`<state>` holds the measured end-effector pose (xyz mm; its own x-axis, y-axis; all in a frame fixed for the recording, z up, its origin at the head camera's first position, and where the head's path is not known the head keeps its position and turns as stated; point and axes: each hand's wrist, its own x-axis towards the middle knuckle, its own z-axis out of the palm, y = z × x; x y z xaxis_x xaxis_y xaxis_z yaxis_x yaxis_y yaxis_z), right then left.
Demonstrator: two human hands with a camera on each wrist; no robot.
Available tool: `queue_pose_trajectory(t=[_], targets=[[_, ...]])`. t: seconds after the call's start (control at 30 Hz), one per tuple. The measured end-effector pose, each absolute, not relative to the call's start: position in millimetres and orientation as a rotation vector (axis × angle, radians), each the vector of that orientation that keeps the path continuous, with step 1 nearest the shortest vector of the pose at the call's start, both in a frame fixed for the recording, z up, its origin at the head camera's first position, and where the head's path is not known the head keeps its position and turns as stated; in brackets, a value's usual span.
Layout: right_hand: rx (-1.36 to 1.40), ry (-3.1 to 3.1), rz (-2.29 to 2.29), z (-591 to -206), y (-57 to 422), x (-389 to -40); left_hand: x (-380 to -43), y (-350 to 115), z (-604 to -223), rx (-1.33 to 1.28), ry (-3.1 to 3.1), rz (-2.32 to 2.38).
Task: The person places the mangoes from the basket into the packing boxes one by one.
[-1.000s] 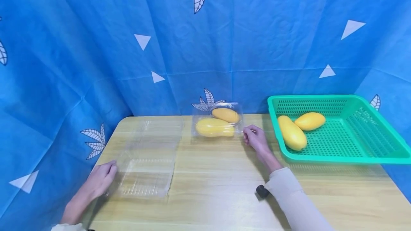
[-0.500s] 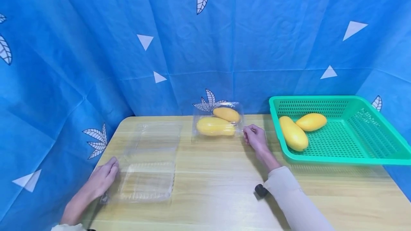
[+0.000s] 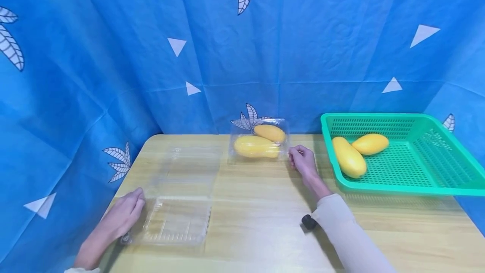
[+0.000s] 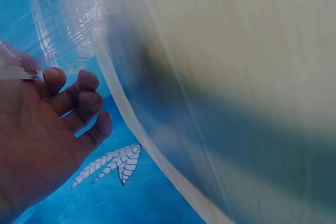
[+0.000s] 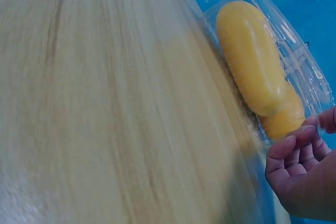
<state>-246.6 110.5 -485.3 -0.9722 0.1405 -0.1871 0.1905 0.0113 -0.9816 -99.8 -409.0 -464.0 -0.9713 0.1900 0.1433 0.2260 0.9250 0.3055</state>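
My left hand (image 3: 125,212) pinches the left edge of an opened clear plastic clamshell box (image 3: 176,218), its two halves spread flat near the table's left side. In the left wrist view, thumb and forefinger hold the clear rim while the other fingers (image 4: 88,81) bend loosely. Toward the back, my right hand (image 3: 304,161) pinches the right edge of another clear plastic clamshell box (image 3: 236,132). Inside it lie two yellow mango-like fruits, a larger one (image 3: 255,146) in front and a smaller one (image 3: 270,132) behind, also seen in the right wrist view.
At the right stands a green perforated basket (image 3: 401,189) with two more yellow fruits (image 3: 348,157) at its left end. A blue patterned curtain (image 3: 303,54) hangs behind the wooden table (image 3: 257,214). A small black object (image 3: 308,222) is by the right sleeve.
The opened box has shifted slightly toward the table's front, with my left hand still at its edge. My right hand and the filled box hold their place; the head view has swung slightly.
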Motion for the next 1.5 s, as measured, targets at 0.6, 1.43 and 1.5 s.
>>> queue_pose_trajectory(t=[0.6, 1.43, 1.5], targets=[[0.31, 2.241, -2.108, -481, 102, -247, -70, -385, -461, -0.481, -2.883, -0.418], [0.262, 2.305, -2.024, -478, 32, -256, -56, -359, -461, -0.405, -2.909, -0.373], [0.264, 2.321, -1.998, -477, 25, -258, -55, -357, -462, -0.406, -2.897, -0.368]])
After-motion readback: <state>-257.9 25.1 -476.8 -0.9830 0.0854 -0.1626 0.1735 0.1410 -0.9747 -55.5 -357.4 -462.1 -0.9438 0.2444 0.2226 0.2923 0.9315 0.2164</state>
